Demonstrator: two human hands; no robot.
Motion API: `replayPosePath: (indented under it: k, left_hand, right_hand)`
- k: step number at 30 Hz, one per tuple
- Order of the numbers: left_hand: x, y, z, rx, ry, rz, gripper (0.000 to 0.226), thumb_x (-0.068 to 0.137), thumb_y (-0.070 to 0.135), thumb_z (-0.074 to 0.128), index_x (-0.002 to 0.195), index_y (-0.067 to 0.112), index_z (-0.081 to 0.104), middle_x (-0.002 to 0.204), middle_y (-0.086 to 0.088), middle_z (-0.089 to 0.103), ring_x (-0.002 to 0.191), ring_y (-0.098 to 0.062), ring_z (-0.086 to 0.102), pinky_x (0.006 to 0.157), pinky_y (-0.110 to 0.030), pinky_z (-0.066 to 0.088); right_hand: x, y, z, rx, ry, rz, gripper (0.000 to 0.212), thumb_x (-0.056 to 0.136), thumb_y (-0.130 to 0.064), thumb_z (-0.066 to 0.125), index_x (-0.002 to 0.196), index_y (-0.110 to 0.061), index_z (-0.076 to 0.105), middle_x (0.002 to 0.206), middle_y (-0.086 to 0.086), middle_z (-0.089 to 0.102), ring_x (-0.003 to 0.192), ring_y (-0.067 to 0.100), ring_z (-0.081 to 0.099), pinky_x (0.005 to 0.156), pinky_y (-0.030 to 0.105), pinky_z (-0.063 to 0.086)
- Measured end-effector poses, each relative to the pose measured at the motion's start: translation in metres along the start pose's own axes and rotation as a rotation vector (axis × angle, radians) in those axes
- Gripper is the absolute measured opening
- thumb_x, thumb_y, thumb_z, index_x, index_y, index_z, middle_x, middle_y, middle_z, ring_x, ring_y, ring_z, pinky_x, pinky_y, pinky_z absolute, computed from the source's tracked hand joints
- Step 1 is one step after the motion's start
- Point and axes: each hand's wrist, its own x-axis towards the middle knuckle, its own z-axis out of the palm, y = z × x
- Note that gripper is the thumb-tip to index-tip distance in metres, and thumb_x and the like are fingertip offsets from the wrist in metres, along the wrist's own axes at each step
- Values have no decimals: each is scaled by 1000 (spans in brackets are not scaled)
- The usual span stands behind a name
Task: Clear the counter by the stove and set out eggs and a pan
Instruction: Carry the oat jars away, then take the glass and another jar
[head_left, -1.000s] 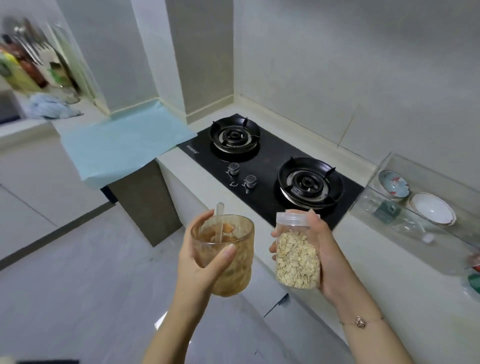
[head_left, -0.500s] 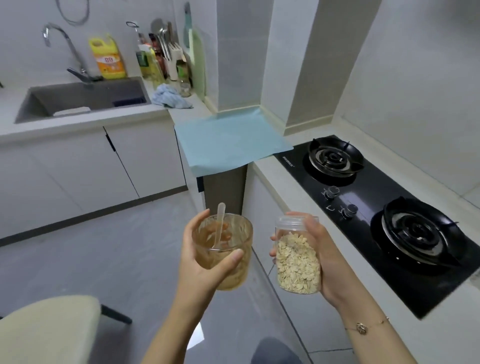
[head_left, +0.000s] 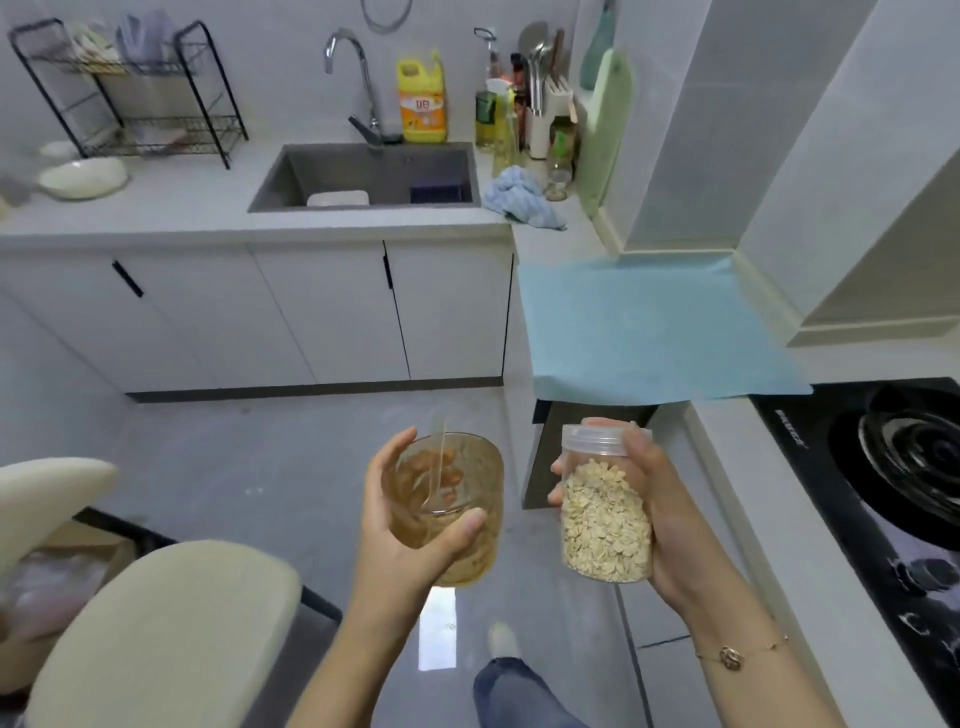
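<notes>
My left hand (head_left: 402, 525) grips an amber glass (head_left: 457, 483) with a clear spoon standing in it, held upright over the floor. Beside it, my right hand (head_left: 670, 519) holds a clear plastic jar of oats (head_left: 605, 512) with its lid on. The black gas stove (head_left: 893, 483) lies at the right edge, set into the pale counter (head_left: 748, 467). A light blue mat (head_left: 654, 327) covers the counter corner beyond the stove. No eggs or pan are in view.
A sink (head_left: 374, 174) with a tap sits in the far counter, with a yellow detergent bottle (head_left: 422, 101), bottles and utensils to its right. A blue cloth (head_left: 522, 200), a black dish rack (head_left: 130, 88), a white bowl (head_left: 83, 176) and a cream chair (head_left: 156, 629) at lower left.
The view has swung left, away from the stove toward the sink counter. Both hands keep the glass and the oat jar in the same grip.
</notes>
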Motion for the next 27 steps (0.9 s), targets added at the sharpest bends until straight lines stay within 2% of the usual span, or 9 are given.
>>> replayPosePath:
  k: [3,7,13,19,23,27]
  left_hand:
    - [47,5,2,5,52,-1,89,44,38,79,127,33,48,112,7,62,99,-6,64,74,-18,53]
    - [104,11,3,1,141,-16,88,45,38,79,127,33,48,108,14,65,100,-5,65,75,-17,52]
    - [162,16,-19,-9,260,-27,88,45,38,78,128,29,49,114,1,63,100,-9,65,75,-18,52]
    - [210,12,-73,-35,364,-49,88,42,37,79,126,32,50,116,-3,62,103,-14,65,73,-19,53]
    - [254,8,-134,-41,393,-61,90,42,38,79,126,33,49,118,-3,61,102,-12,64,72,-19,54]
    - [287,11,-189,-86,417,-73,92,42,36,82,127,36,48,119,-2,62,106,-18,64,75,-23,54]
  right_hand:
    - [59,-14,7,-23,-55,37,97,45,-68,82,121,-15,54,96,18,68,75,32,68,66,40,57]
    - [131,-32,20,-32,-143,93,91,45,-68,82,116,-18,55,95,18,69,75,33,67,70,40,56]
    - [211,-39,57,-71,-252,171,95,44,-67,83,119,-17,54,94,17,69,77,33,68,68,39,56]
    - [278,-28,116,-73,-319,240,98,43,-67,84,121,-16,53,94,18,69,76,34,67,65,38,55]
    - [328,-8,177,-115,-338,241,99,42,-69,83,120,-15,53,93,17,69,74,33,67,63,39,56]
    - [364,3,239,-178,-370,242,104,38,-71,82,120,-14,54,91,16,70,73,32,69,62,39,58]
